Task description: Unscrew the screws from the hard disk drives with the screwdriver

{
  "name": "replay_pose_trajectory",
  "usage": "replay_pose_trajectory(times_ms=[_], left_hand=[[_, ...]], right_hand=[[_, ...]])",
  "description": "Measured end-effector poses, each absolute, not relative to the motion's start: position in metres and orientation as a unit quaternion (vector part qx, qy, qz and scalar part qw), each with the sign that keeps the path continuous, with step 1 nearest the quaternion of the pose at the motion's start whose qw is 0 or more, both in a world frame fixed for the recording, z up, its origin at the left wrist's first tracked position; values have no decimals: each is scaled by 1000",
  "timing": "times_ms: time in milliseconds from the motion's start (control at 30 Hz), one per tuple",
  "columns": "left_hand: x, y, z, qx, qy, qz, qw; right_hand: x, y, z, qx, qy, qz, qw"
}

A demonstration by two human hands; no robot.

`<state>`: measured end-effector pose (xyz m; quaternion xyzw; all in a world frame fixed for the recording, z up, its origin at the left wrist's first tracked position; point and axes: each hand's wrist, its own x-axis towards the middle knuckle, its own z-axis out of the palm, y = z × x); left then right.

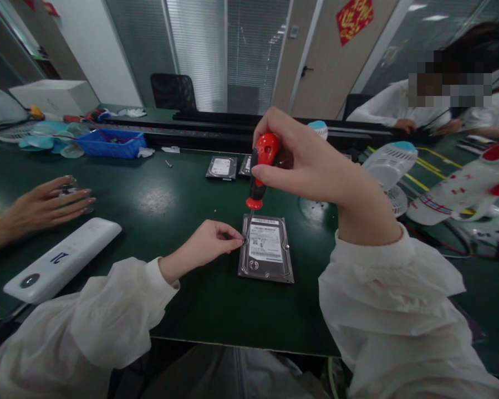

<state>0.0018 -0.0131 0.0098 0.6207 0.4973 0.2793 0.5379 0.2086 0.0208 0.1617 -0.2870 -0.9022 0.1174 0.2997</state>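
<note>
A hard drive (266, 249) lies flat on the green table, label side up. My right hand (299, 152) is closed round the red-and-black handle of a screwdriver (258, 180), which points down with its shaft reaching the drive's upper left edge. What the tip touches is too small to tell. At the drive's left edge, the thumb and forefinger of my left hand (210, 241) are pinched together; anything between them is too small to make out. Two more hard drives, one a nearer whole one (221, 167), lie behind, the other partly hidden by my right hand.
Another person's hand (54, 202) rests at the left, over small parts, behind a white device marked 21 (62, 260). A blue basket (110, 144) stands at the back left. White fans (391, 163) and a white-and-red object (461, 185) stand at right. A co-worker (382, 108) sits beyond.
</note>
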Motion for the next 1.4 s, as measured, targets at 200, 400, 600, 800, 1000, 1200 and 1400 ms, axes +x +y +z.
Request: replay_pose_trajectory(times_ms=[200,400,600,800,1000,1200,1400], left_hand=[[0,-12,5,626,489,280,539],[-2,-12,5,639,482,277,532],[-5,-14,7,691,497,246,463],[-5,-15,3,731,494,244,403],[-9,-11,6,746,493,251,371],[-31,13,21,729,617,261,139],[-42,30,11,753,618,217,61]], right_hand=[[209,21,162,-282,-903,120,302],[212,22,164,-282,-903,123,300],[229,18,178,-264,-885,101,369],[247,15,186,-293,-852,127,416],[248,17,188,-276,-845,127,439],[250,16,189,-273,-851,130,429],[250,20,188,-261,-842,147,449]])
